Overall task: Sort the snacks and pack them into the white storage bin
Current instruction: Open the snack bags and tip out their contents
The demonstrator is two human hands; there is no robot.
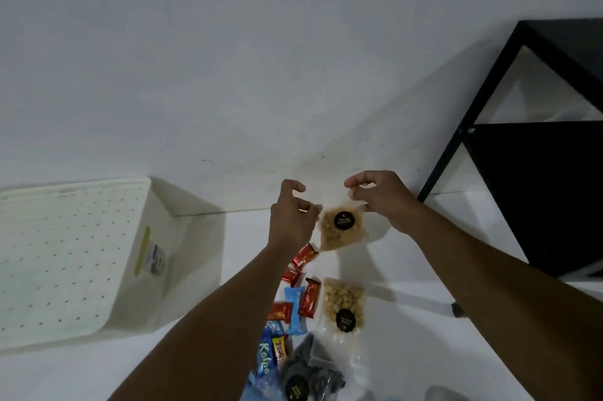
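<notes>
The clear snack bag [339, 231] hangs at centre frame with its long axis up and down, its sealed clear edge uppermost. It holds pale golden crumbs and bears a round black sticker. The left hand [293, 214], fingers curled, pinches the bag's top left corner; the right hand [381, 196] pinches the top right edge. Below lie a second sticker bag [344, 306] and red wrappers [305, 257]. The white storage bin [75, 257] sits at lower left.
</notes>
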